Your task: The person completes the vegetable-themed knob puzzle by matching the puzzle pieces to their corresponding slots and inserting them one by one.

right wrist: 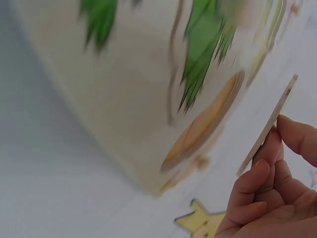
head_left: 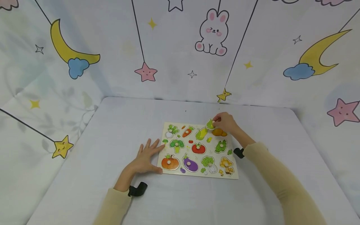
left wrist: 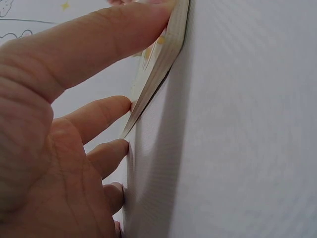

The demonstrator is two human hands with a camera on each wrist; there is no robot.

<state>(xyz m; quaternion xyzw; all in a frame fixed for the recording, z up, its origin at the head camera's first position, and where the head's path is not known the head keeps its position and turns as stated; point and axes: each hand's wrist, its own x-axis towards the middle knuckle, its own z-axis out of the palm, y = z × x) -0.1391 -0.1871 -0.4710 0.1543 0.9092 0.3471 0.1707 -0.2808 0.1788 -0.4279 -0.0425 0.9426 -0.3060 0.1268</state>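
Note:
A wooden vegetable puzzle board (head_left: 182, 173) lies flat on the white table. My right hand (head_left: 226, 122) pinches a thin green-and-yellow corn puzzle piece (head_left: 210, 124) above the board's far edge, between the corn picture (head_left: 201, 134) and the potato piece (head_left: 218, 132). In the right wrist view the held piece (right wrist: 270, 124) appears edge-on, between thumb and fingers, apart from the board. My left hand (head_left: 144, 159) is spread at the board's left side. Its thumb (left wrist: 109, 37) and index finger (left wrist: 101, 116) touch the board's edge.
Several knobbed pieces sit on the board, among them a tomato (head_left: 198, 148), a broccoli (head_left: 177, 145), a pumpkin (head_left: 170, 162), an eggplant (head_left: 190, 164) and a mushroom (head_left: 226, 165). Patterned fabric walls (head_left: 174, 87) enclose the table's back and sides.

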